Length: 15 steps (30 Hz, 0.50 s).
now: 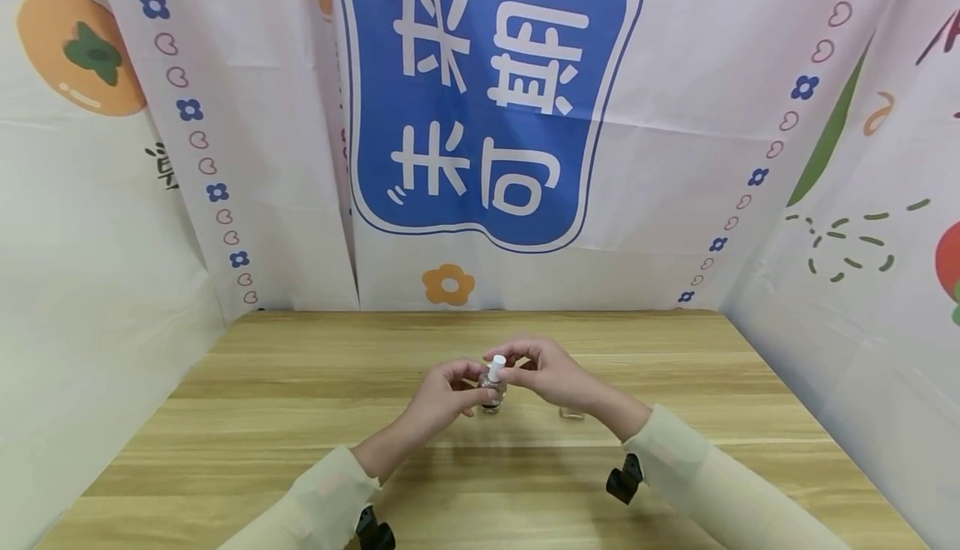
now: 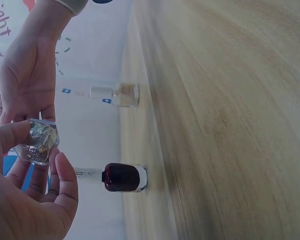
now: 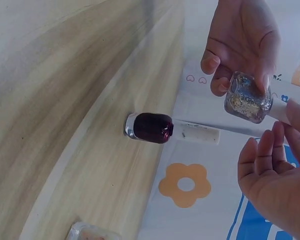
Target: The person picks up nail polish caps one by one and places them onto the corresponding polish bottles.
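Observation:
A small square glass nail polish bottle (image 3: 246, 100) with silvery glitter inside is held in the air between both hands. My left hand (image 1: 441, 396) pinches its glass body between thumb and fingers. On the bottle's white cap (image 1: 497, 367), my right hand (image 1: 549, 373) has its thumb and fingers closed from the other side. The cap is on the bottle in the right wrist view. Below the hands, a dark red nail polish bottle (image 3: 151, 128) with a white cap stands upright on the table; the held bottle and hands largely hide it in the head view.
Another nail polish bottle (image 2: 126, 94), pale and see-through with a white cap, stands on the wooden table (image 1: 300, 417), partly under my right wrist in the head view. Printed cloth (image 1: 675, 158) hangs at the table's back and sides.

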Tool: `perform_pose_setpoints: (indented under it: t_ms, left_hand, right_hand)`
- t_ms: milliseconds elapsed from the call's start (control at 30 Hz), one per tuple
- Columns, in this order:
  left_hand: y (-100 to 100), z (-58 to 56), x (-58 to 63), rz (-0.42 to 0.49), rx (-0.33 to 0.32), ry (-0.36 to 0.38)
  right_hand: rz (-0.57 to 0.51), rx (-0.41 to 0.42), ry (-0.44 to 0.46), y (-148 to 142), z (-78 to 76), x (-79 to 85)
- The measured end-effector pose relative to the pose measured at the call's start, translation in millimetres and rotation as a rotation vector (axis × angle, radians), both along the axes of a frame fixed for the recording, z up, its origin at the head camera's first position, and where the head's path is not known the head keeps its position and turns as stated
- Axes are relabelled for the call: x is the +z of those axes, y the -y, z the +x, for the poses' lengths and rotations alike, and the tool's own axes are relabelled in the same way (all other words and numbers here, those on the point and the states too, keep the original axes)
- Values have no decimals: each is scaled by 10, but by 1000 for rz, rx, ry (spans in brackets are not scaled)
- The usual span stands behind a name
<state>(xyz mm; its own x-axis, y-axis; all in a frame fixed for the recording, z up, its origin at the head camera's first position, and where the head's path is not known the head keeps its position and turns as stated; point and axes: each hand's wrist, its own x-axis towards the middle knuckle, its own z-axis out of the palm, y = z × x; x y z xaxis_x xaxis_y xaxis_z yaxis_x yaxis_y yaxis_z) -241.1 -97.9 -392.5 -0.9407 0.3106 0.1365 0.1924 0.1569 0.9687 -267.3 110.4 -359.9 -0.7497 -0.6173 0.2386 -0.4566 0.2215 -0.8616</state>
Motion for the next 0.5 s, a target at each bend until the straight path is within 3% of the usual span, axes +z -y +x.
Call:
perform_pose_setpoints:
  t_ms: [500]
  left_hand:
    - [-10, 16, 13, 22, -2, 4]
  right_hand:
    - [-28, -147, -4, 79, 68, 13]
